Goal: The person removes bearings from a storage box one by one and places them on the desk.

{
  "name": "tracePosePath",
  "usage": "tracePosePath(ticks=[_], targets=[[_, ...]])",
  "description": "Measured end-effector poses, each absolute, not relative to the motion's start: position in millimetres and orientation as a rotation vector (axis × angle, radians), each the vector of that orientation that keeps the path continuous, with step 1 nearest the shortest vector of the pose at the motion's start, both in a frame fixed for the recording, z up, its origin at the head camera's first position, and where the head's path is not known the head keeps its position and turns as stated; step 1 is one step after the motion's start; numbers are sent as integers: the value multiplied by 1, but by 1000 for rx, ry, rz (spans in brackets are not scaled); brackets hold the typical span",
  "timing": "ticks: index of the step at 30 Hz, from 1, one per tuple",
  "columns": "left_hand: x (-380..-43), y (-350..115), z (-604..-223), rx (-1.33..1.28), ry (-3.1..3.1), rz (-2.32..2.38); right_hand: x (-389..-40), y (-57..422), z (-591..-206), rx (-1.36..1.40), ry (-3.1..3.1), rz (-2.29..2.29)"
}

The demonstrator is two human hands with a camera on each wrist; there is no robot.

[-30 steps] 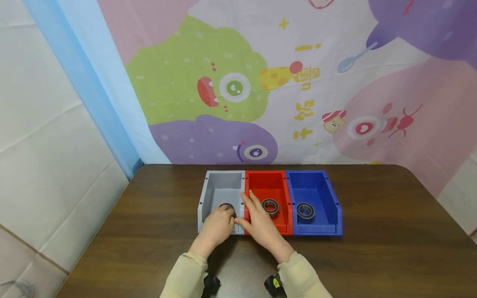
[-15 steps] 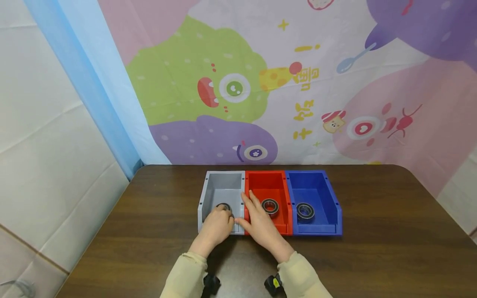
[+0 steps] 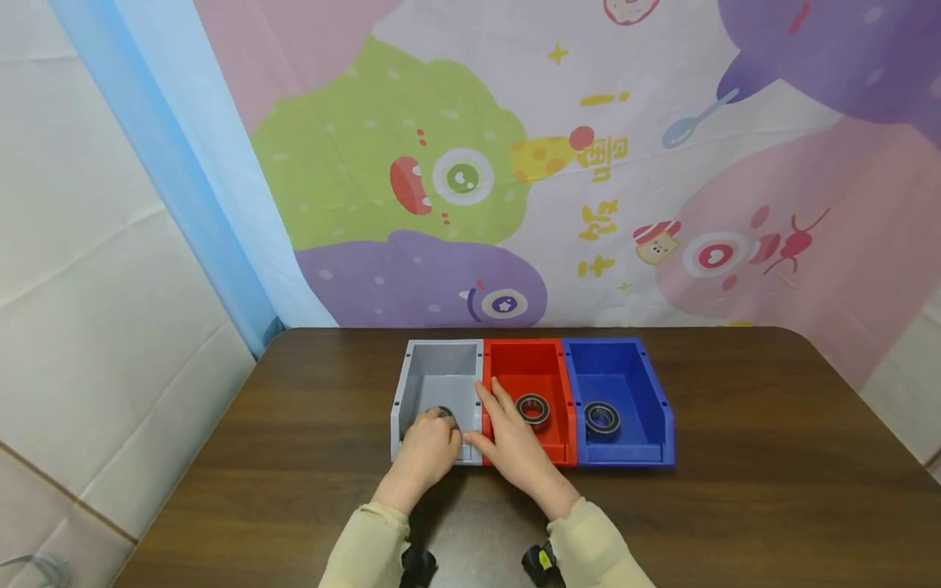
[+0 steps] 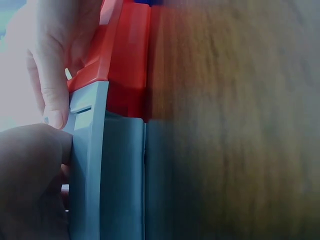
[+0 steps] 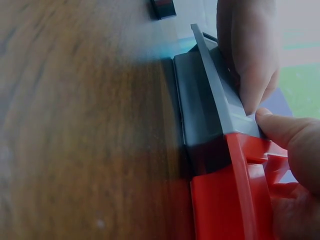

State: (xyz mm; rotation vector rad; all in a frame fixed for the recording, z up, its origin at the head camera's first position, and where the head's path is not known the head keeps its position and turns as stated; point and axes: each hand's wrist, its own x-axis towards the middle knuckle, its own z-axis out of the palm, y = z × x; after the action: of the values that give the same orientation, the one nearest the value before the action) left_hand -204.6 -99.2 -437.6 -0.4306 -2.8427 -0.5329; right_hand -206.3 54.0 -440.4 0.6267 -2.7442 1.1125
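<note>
My left hand (image 3: 425, 447) reaches over the front of the grey bin (image 3: 441, 357), its fingers curled round a ball bearing (image 3: 446, 412) that shows only partly past them. My right hand (image 3: 520, 449) lies over the wall between the grey bin and the red bin (image 3: 524, 357), fingers extended. Its thumb touches the grey bin's front edge, close to the left hand in the right wrist view. A second bearing (image 3: 545, 409) lies in the red bin beside the right fingers. In the blue bin (image 3: 647, 400) sits a third bearing (image 3: 616, 420).
The three bins stand side by side on a dark wooden table (image 3: 750, 425), near its back edge. Behind it hangs a cartoon-printed curtain (image 3: 588, 310). Black wrist devices (image 3: 417, 565) sit below both sleeves.
The bearing under the left fingers has shifted slightly and is now more covered by them. The right hand stays in place, and so do the other two bearings.
</note>
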Motion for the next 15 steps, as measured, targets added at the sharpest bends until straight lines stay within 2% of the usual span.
tracePosePath(ticks=[15], targets=[[-203, -98, -438, -386, -2700, -541, -206, 54, -439, 624, -2742, 1099]])
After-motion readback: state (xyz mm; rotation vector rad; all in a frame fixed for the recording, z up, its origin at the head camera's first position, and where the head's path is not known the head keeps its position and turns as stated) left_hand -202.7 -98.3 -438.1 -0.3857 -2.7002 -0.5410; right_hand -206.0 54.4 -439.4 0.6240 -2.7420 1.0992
